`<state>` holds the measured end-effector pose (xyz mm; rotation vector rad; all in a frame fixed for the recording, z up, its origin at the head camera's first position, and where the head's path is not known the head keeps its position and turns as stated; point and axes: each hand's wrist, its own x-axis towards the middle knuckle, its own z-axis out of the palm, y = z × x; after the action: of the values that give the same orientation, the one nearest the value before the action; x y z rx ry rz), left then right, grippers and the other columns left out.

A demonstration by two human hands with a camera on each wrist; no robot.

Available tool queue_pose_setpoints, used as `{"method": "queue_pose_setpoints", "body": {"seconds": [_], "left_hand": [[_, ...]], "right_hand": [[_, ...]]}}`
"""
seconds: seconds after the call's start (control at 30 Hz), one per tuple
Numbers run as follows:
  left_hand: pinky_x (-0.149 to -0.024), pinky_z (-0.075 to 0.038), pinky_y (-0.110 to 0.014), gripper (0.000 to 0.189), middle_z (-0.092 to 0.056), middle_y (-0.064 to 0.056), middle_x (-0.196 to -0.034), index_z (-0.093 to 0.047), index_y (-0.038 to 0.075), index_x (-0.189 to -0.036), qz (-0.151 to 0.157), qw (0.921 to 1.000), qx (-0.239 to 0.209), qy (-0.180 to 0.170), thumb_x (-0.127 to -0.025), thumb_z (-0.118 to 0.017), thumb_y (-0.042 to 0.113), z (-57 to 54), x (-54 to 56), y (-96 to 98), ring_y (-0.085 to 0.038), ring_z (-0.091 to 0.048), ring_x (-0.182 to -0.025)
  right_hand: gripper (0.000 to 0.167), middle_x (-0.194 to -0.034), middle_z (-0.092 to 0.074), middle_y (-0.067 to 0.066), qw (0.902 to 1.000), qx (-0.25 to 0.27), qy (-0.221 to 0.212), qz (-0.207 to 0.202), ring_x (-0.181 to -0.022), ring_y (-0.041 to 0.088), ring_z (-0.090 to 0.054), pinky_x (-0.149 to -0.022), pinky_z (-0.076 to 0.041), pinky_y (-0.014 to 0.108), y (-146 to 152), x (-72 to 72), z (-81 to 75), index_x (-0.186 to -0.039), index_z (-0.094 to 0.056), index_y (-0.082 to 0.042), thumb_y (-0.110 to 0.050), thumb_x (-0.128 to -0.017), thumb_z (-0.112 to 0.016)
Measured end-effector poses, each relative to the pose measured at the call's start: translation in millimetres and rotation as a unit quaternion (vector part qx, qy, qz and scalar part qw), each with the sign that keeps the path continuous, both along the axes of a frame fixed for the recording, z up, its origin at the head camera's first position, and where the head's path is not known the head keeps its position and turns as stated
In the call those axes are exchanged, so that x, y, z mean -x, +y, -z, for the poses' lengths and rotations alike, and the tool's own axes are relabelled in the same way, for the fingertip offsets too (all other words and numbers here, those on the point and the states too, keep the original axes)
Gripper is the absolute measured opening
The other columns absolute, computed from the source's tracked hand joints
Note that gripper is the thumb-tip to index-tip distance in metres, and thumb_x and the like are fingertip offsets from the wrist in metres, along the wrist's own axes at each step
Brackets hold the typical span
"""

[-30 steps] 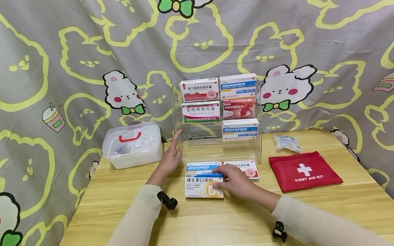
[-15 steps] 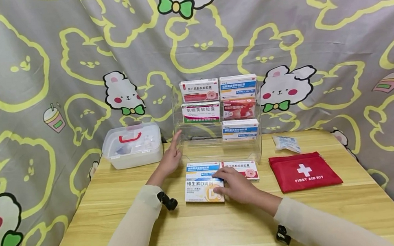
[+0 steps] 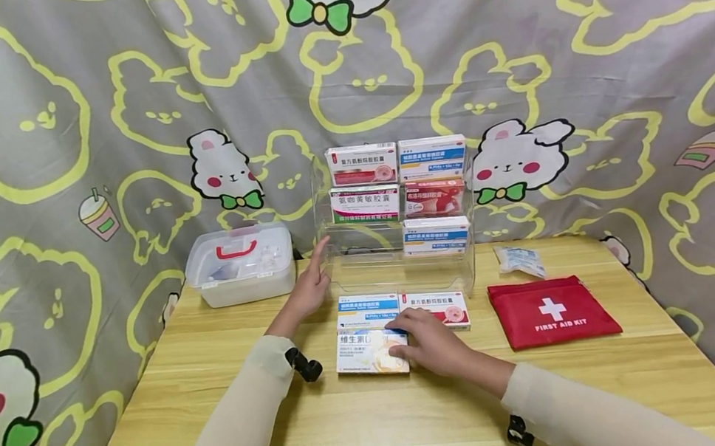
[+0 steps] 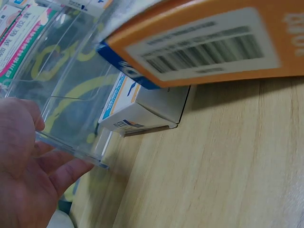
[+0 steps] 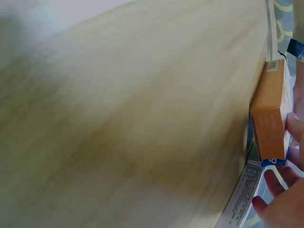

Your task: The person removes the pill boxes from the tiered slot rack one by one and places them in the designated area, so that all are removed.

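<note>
My right hand [image 3: 435, 340] holds a white, blue and orange box of vitamin D drops [image 3: 356, 353] at its right end, with the thumb on its printed face. The box lies just in front of a blue-and-white medicine box [image 3: 362, 312]. Beside that one is a red-and-white medicine box [image 3: 438, 306], partly behind my right hand. My left hand [image 3: 307, 292] touches the left side of a clear tiered display rack [image 3: 364, 274], index finger straight. In the left wrist view, the thumb and fingers lie at the rack's edge. Vitamin D box's orange side [image 5: 270, 128] shows in the right wrist view.
Several medicine boxes, such as a pink-and-green one [image 3: 365, 203], stand on the rack. A lidded clear bin [image 3: 239, 274] with a red handle is at the left. A red first aid pouch [image 3: 554, 329] and a small plastic packet [image 3: 521, 261] lie to the right.
My right hand has drawn the vitamin D drops box toward me, uncovering more of the blue-and-white box behind it. My left hand has stayed at the rack's side.
</note>
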<state>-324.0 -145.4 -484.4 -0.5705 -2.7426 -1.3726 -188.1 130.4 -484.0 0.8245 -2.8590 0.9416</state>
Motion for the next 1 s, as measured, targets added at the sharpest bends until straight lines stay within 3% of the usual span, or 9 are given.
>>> {"method": "queue_pose_setpoints", "body": {"seconds": [0.4,0.53,0.63,0.73,0.83,1.0], "left_hand": [[-0.057,-0.040,-0.035,0.080,-0.021,-0.019,-0.169,-0.005,0.032,-0.166,0.003,1.0000,-0.007,0.005,-0.104,-0.041,-0.004,1.8,1.1,0.4,-0.016,-0.029,-0.051],[-0.061,-0.043,-0.037,0.080,-0.020,-0.017,-0.170,-0.006,0.031,-0.166,0.001,1.0000,-0.004,0.008,-0.104,-0.041,-0.004,1.1,0.6,0.7,-0.027,-0.054,-0.066],[-0.063,-0.044,-0.037,0.080,-0.019,-0.015,-0.171,-0.006,0.030,-0.167,0.000,1.0000,0.000,0.009,-0.104,-0.041,-0.004,0.6,0.5,1.0,-0.030,-0.060,-0.073],[-0.061,-0.044,-0.036,0.080,-0.018,-0.014,-0.171,-0.005,0.030,-0.167,0.002,1.0000,0.000,0.008,-0.104,-0.041,-0.004,0.8,0.8,1.0,-0.023,-0.046,-0.056],[-0.058,-0.043,-0.035,0.080,-0.018,-0.015,-0.171,-0.005,0.030,-0.167,0.003,1.0000,-0.002,0.009,-0.104,-0.041,-0.004,1.4,1.2,0.6,-0.021,-0.036,-0.052],[-0.060,-0.043,-0.035,0.080,-0.019,-0.015,-0.171,-0.006,0.029,-0.167,0.003,0.9999,-0.004,0.014,-0.104,-0.041,-0.004,1.6,0.9,0.6,-0.032,-0.057,-0.068]], "right_hand": [[0.038,-0.111,-0.064,0.000,0.9998,-0.008,0.019,-0.004,-0.097,0.015,-0.055,-0.082,-0.050,0.034,-0.7,1.3,4.0,-0.126,-0.073,-0.011,-0.030,-0.094,-0.075],[0.039,-0.114,-0.064,0.000,0.9998,-0.008,0.019,0.001,-0.102,0.017,-0.058,-0.086,-0.052,0.036,-1.5,3.7,6.3,-0.127,-0.073,-0.012,-0.032,-0.093,-0.076],[0.040,-0.118,-0.064,0.001,0.9998,-0.006,0.018,0.007,-0.109,0.020,-0.058,-0.091,-0.052,0.040,-2.3,5.3,7.9,-0.127,-0.073,-0.012,-0.032,-0.093,-0.077],[0.039,-0.119,-0.064,0.001,0.9998,-0.004,0.016,0.013,-0.112,0.022,-0.058,-0.093,-0.051,0.043,-3.3,6.4,9.3,-0.126,-0.074,-0.011,-0.032,-0.093,-0.077],[0.038,-0.119,-0.065,0.001,0.9997,0.000,0.011,0.020,-0.112,0.022,-0.058,-0.093,-0.051,0.043,-4.2,6.9,10.4,-0.125,-0.075,-0.012,-0.032,-0.093,-0.077],[0.037,-0.119,-0.065,0.000,0.9996,0.009,0.001,0.027,-0.112,0.021,-0.058,-0.092,-0.051,0.043,-5.0,7.6,10.8,-0.125,-0.075,-0.012,-0.031,-0.093,-0.077]]}}
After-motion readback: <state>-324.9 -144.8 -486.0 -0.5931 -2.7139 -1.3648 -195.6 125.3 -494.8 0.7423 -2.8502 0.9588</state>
